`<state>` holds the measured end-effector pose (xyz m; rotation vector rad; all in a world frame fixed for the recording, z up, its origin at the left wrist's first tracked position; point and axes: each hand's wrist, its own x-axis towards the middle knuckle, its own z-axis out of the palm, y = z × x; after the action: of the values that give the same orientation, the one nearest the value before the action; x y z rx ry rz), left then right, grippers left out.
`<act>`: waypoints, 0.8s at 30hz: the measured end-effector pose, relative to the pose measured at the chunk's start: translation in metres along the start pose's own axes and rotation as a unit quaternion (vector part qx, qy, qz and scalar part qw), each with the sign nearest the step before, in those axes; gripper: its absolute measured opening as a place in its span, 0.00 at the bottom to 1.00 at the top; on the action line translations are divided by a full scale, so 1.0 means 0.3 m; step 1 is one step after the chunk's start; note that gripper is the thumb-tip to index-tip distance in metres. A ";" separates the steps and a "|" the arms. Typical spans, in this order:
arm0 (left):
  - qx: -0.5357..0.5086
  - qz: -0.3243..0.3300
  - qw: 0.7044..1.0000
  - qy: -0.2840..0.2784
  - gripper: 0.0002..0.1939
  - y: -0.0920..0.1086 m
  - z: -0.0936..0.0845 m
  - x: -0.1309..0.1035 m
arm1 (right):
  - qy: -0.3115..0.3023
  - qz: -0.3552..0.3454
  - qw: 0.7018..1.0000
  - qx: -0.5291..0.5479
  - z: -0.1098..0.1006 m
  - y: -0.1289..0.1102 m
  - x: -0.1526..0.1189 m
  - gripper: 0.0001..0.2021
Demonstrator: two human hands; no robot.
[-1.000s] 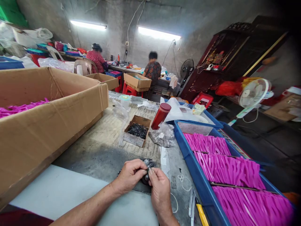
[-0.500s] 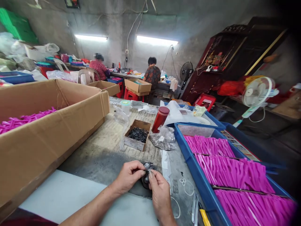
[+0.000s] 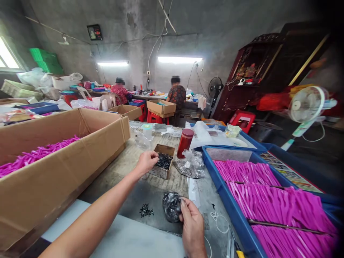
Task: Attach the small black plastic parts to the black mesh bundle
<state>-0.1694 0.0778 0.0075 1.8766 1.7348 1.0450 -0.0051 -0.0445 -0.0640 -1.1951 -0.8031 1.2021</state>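
Observation:
My left hand (image 3: pixel 146 162) is closed at the left rim of a small cardboard box (image 3: pixel 159 172) of black pieces (image 3: pixel 164 161); whatever its fingertips pinch is too small to make out. Nearer to me, my right hand (image 3: pixel 192 221) grips the right side of a dark, shiny plastic bag (image 3: pixel 171 207), which rests on the dark mat. A little heap of black pieces (image 3: pixel 146 210) lies on the mat left of the bag.
At left is a large carton (image 3: pixel 67 154) of magenta strips. Blue trays (image 3: pixel 228 204) with magenta strips stand at right. Behind the small box are a red canister (image 3: pixel 185 141) and a clear bag (image 3: pixel 189 165) of small parts. Two people sit farther back.
My left hand has moved from the dark bag forward to the small box. My right hand stays at the bag. The black heap now shows on the mat, and the view has tilted up.

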 end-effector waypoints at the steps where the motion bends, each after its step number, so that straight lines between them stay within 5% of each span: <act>1: 0.016 0.002 1.000 0.001 0.06 -0.002 0.009 0.025 | 0.000 0.000 1.000 -0.002 -0.001 -0.002 0.000 0.16; 7: 0.080 0.044 0.995 -0.037 0.11 0.008 0.025 -0.002 | 0.007 -0.004 1.000 -0.024 -0.008 -0.016 -0.004 0.15; 17: 0.130 0.090 0.942 -0.297 0.07 -0.079 -0.067 -0.283 | -0.009 -0.017 1.000 -0.022 -0.010 0.000 -0.006 0.16; 24: 0.210 0.059 0.912 -0.348 0.07 -0.071 -0.043 -0.321 | -0.017 -0.015 1.000 -0.017 -0.015 0.015 -0.002 0.16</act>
<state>-0.1897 -0.0140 -0.0244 2.2444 1.4775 -0.0313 -0.0022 -0.0465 -0.0692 -1.1900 -0.8669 1.1908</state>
